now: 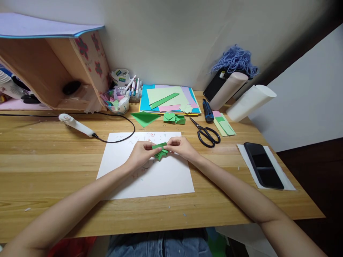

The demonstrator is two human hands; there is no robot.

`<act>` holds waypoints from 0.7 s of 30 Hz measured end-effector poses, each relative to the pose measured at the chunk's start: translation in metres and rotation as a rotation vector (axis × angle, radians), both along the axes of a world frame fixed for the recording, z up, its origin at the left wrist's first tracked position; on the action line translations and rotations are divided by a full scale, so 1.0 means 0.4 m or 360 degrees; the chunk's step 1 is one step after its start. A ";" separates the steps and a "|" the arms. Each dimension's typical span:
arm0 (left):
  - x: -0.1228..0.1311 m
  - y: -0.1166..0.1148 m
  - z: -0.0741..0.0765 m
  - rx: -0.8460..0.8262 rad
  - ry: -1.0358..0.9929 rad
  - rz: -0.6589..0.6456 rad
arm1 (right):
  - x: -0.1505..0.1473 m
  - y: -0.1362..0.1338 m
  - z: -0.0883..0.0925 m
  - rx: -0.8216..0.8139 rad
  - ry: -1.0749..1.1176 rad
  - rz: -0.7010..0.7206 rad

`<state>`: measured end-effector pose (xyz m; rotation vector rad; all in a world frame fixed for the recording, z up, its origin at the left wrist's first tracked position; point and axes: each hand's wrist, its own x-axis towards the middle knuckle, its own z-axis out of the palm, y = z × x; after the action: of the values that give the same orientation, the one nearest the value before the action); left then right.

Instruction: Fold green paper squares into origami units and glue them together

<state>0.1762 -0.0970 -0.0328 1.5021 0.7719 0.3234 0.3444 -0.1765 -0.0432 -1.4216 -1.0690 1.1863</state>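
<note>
A small folded green paper piece is pinched between both hands just above a white sheet lying on the wooden desk. My left hand grips its left side with closed fingers. My right hand pinches its right side from above. Part of the green paper is hidden under my fingers.
Black scissors, a blue utility knife and green strips lie at right. A phone rests on paper. Coloured paper stack, green folded pieces, a white glue gun with cord, markers and a wooden shelf stand behind.
</note>
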 end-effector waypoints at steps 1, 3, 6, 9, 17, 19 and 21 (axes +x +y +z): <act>0.000 0.000 0.002 0.0010 0.0005 0.0003 | 0.000 0.000 0.000 0.0000 0.0000 0.0000; 0.001 0.002 0.006 0.0040 0.0024 0.0001 | 0.000 0.000 -0.002 0.0011 0.0002 0.0007; 0.000 0.008 0.007 0.0094 0.0052 -0.0014 | 0.002 -0.002 -0.004 0.0042 0.0014 0.0034; -0.001 0.018 0.006 0.0126 0.0059 -0.0088 | 0.003 -0.004 -0.005 0.0062 0.0008 0.0042; -0.001 0.032 0.015 0.0149 0.0129 -0.0222 | -0.005 -0.010 0.001 0.0085 -0.0112 -0.0027; -0.001 0.031 0.016 0.0147 0.0137 -0.0222 | -0.008 -0.011 0.001 0.0109 -0.0138 -0.0042; -0.001 0.030 0.019 0.0143 0.0121 -0.0219 | -0.009 -0.012 0.001 0.0139 -0.0142 -0.0031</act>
<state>0.1759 -0.0851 -0.0254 1.6510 0.7175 0.2009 0.3409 -0.1814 -0.0427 -1.4248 -1.1521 1.0581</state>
